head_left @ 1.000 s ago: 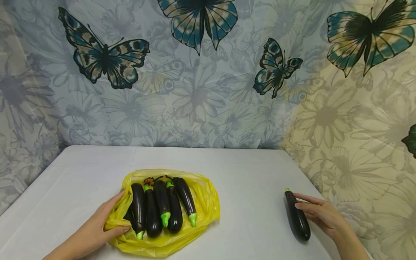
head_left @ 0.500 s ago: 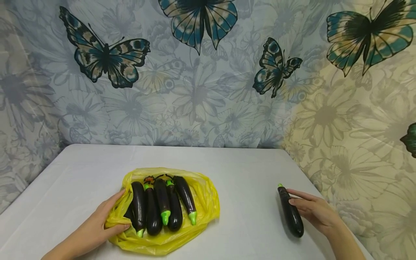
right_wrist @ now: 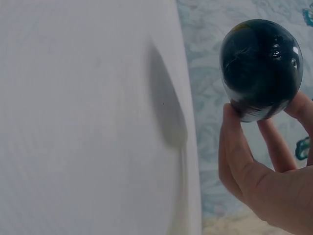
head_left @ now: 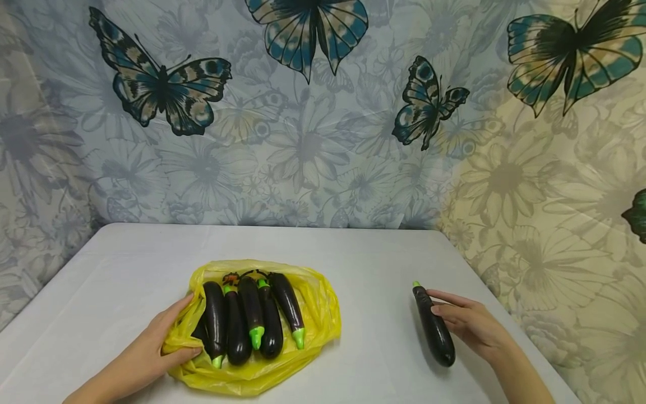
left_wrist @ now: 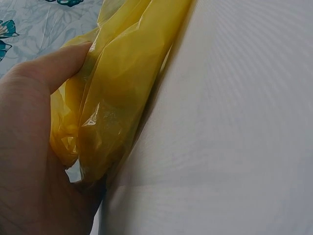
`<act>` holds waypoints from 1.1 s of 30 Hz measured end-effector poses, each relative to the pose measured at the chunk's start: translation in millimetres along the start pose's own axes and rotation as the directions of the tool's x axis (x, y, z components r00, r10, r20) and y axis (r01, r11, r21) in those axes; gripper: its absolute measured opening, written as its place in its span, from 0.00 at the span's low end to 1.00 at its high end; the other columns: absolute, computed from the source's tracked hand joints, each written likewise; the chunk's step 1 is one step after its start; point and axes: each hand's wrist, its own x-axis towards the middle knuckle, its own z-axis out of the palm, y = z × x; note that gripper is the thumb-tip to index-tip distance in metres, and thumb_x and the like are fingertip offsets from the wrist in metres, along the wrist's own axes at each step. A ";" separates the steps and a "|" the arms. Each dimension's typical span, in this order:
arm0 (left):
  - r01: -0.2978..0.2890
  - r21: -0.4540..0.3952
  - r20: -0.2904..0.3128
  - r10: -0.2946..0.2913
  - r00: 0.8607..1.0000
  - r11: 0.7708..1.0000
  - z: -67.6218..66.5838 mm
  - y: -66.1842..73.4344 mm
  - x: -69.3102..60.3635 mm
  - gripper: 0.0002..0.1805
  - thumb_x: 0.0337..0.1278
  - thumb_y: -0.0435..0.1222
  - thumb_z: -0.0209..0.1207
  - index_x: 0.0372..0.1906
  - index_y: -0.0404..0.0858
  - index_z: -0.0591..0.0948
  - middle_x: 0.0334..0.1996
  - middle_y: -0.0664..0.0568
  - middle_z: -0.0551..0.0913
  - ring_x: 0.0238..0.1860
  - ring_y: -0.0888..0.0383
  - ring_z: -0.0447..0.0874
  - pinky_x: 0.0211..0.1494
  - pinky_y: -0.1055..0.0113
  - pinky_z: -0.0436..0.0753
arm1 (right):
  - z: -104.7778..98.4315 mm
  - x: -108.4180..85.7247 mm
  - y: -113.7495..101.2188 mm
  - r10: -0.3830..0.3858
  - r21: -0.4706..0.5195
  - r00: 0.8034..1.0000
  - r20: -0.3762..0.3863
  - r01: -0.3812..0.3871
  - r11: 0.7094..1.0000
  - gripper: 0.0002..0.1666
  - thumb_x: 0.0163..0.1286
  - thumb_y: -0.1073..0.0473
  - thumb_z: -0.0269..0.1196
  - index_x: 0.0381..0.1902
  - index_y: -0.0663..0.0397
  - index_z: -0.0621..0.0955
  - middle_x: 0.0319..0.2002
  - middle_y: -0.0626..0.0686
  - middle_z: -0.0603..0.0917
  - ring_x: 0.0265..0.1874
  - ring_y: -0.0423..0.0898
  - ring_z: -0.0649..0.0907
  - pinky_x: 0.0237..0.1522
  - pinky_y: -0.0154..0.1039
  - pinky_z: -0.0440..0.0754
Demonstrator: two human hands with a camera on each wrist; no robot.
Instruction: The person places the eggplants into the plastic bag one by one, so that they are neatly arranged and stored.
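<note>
My right hand (head_left: 479, 331) pinches a dark glossy eggplant (head_left: 430, 322) between thumb and fingers near its upper half, green tip pointing away. In the right wrist view the eggplant's round end (right_wrist: 260, 66) faces the camera, and a shadow beside it falls on the cloth, so it is raised off the table. To the left, a yellow plastic bag (head_left: 323, 314) lies spread open with several eggplants (head_left: 238, 328) side by side in it. The left hand (head_left: 136, 350) grips the bag's left edge, thumb on the near side; the left wrist view shows the crumpled yellow plastic (left_wrist: 117, 88) between thumb and fingers.
A white cloth-covered table (head_left: 373, 269) bears the bag, with bare cloth between it and the right hand. Behind stands a wall hanging (head_left: 313, 151) printed with flowers and butterflies. The table's right edge runs close beside the right forearm.
My right hand has carried the eggplant leftward, toward the bag, and slightly away from me. The left hand and the bag have stayed in place.
</note>
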 end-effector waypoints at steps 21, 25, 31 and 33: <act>0.006 0.007 0.002 -0.006 1.000 1.000 1.1 -0.4 1.0 0.52 0.58 0.54 0.65 0.79 0.44 0.49 0.71 0.31 0.55 0.67 0.30 0.55 0.56 0.27 0.65 | 46.8 12.1 -0.9 -0.009 -0.025 0.997 0.077 0.011 1.000 0.25 0.65 0.70 0.64 0.60 0.63 0.79 0.50 0.58 0.84 0.46 0.49 0.84 0.52 0.41 0.81; 0.014 0.011 0.004 -0.014 1.000 1.000 1.1 -0.9 0.4 0.52 0.58 0.55 0.64 0.79 0.45 0.49 0.71 0.32 0.56 0.67 0.30 0.56 0.56 0.28 0.66 | 58.9 14.8 -2.3 -0.010 -0.025 0.996 0.090 0.013 1.000 0.26 0.63 0.70 0.65 0.61 0.66 0.78 0.51 0.60 0.83 0.47 0.49 0.84 0.52 0.41 0.80; 0.014 0.011 0.006 -0.014 1.000 1.000 0.8 -0.9 -0.8 0.51 0.58 0.54 0.65 0.79 0.46 0.49 0.71 0.32 0.55 0.67 0.30 0.56 0.56 0.28 0.66 | 77.1 18.4 -5.9 -0.010 -0.039 0.991 0.130 0.016 0.999 0.28 0.62 0.70 0.66 0.62 0.69 0.76 0.52 0.62 0.82 0.48 0.50 0.83 0.53 0.42 0.80; 0.017 0.008 0.011 -0.017 1.000 1.000 0.9 -0.4 -0.3 0.51 0.58 0.55 0.64 0.79 0.47 0.49 0.71 0.32 0.55 0.67 0.30 0.55 0.56 0.28 0.66 | 82.5 19.0 -7.6 -0.005 -0.048 0.991 0.137 0.011 0.999 0.29 0.62 0.70 0.66 0.62 0.69 0.76 0.53 0.62 0.82 0.48 0.50 0.83 0.53 0.42 0.80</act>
